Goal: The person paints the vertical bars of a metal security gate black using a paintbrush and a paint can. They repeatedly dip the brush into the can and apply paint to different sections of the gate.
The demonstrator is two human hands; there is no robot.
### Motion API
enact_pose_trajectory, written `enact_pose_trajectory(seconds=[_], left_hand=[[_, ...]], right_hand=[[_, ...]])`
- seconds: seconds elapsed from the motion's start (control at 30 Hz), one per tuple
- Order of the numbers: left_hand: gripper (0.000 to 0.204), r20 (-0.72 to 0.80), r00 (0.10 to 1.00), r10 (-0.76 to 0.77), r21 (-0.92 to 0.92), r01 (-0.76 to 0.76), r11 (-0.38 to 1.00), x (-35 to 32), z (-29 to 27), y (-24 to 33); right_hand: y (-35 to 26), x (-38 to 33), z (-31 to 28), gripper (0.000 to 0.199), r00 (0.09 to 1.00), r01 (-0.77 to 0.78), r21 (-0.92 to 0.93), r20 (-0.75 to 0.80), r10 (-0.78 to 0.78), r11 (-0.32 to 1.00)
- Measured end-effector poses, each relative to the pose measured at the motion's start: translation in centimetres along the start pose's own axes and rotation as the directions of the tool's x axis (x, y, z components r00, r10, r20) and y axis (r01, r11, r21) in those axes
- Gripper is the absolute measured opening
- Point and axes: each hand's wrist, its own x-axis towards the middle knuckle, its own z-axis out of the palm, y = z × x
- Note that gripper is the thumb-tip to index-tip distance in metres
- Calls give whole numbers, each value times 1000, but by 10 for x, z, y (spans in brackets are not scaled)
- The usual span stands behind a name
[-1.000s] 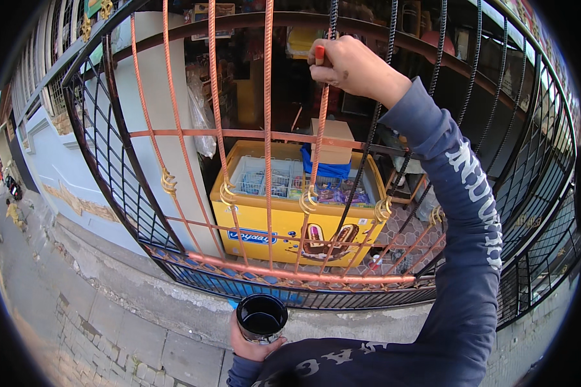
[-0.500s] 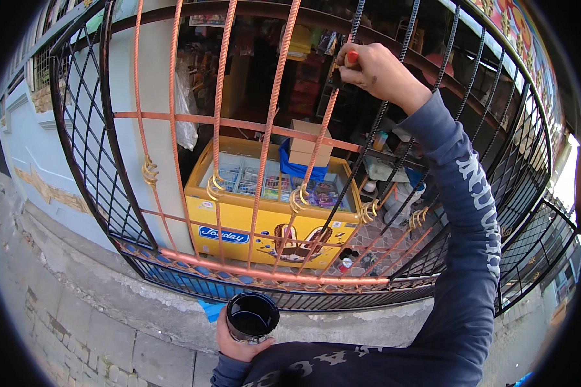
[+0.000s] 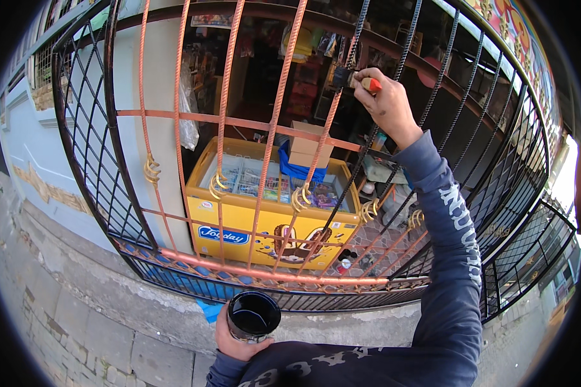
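Observation:
My right hand (image 3: 390, 106) grips a paintbrush (image 3: 370, 84) by its red handle. The dark bristles press against a twisted metal bar (image 3: 330, 122) of the window grille, above its upper crossbar. Above the brush that bar is partly black; below it the bar is reddish-brown. Low in front of me, my left hand (image 3: 234, 344) is wrapped round a can (image 3: 255, 300) with black paint inside, its mouth facing up. Bars to the right are largely black, while those to the left are reddish-brown. Gold curled ornaments (image 3: 301, 198) sit on several bars.
Behind the grille stands a yellow chest freezer (image 3: 271, 226) with cardboard boxes (image 3: 308, 145) and blue plastic on top. Black lattice side panels (image 3: 87, 122) flank the bars. A concrete ledge (image 3: 181, 309) runs below, beside a paved walkway (image 3: 97, 322). A blue scrap (image 3: 210, 311) lies by the can.
My right hand and the paintbrush have moved down along the bar, and more of the red handle shows. My left hand holds the can in nearly the same place.

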Motion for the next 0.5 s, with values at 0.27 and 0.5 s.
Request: enact_pose_trajectory(seconds=[0.27,0.5], left_hand=[[125,-15,1000,-24,-44,23,999,-5,-3,3],[126,-23,999,-48,-10,48,999,-14,-4,-1]], right_hand=[[-15,-6,9,21,1000,-12,-137,-30,8,990],[-20,8,-2,23,997,-45,-187,52,55,981]])
